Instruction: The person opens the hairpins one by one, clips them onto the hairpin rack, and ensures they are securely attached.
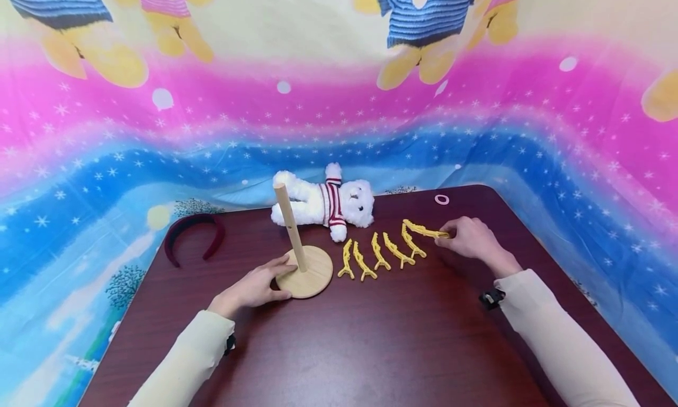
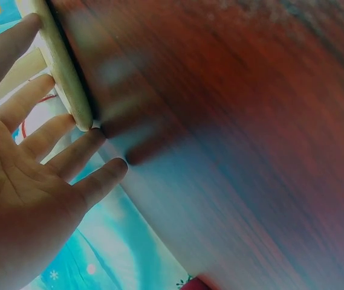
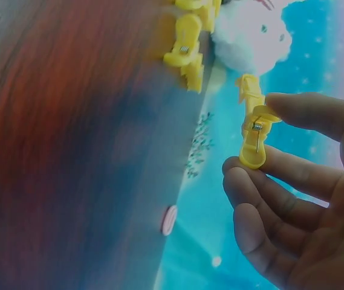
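Observation:
A wooden stand (image 1: 316, 280), a round base with an upright pole, stands on the table. My left hand (image 1: 263, 284) holds the base's near left rim, thumb at the front edge and fingertips on the wood; in the left wrist view its little finger is off the rim. Between thumb and fingers, my right hand (image 1: 470, 242) pinches a yellow hair clip (image 3: 255, 136) by its handle end, jaws pointing away. Several more yellow hair clips (image 1: 378, 254) lie in a slanting row between the stand and my right hand.
A white teddy bear (image 1: 304, 202) in a striped sweater lies behind the stand. At the far left rests a dark red headband (image 1: 195, 219). A small pink ring (image 1: 442, 199) lies near the back edge. Patterned cloth (image 1: 339, 101) hangs around the table (image 1: 344, 354).

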### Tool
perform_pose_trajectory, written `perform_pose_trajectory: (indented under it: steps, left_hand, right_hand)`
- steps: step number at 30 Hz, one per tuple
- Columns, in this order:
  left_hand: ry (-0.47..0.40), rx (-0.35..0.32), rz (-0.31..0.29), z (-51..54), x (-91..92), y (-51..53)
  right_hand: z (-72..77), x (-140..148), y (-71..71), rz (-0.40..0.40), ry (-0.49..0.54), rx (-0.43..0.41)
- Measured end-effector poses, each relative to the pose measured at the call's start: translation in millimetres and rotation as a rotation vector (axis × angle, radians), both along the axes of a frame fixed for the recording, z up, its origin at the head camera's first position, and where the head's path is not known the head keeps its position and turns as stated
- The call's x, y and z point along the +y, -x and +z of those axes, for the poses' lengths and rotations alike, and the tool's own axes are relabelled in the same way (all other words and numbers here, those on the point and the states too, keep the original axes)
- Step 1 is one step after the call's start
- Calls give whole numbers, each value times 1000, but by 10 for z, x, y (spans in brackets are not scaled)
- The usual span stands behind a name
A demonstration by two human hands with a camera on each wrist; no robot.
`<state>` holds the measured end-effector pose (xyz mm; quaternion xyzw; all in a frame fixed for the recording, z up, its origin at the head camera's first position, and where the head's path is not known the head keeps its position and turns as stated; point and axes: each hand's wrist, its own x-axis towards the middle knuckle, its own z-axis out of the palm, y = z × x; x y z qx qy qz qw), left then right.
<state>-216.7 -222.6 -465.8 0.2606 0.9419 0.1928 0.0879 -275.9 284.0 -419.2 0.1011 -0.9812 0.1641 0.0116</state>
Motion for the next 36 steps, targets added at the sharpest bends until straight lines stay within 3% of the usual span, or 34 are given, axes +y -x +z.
perform_pose_trajectory:
  steps: [10, 18, 36]
  left_hand:
    - [0, 2, 11, -12, 9, -5]
    - [4, 15, 6, 3, 8, -7]
    - [11, 1, 15, -8, 22, -12]
  right_hand:
    - [62, -217, -46, 91, -10, 73]
    - [61, -411, -69, 181, 50, 151]
    - [92, -852, -125, 304, 42, 176]
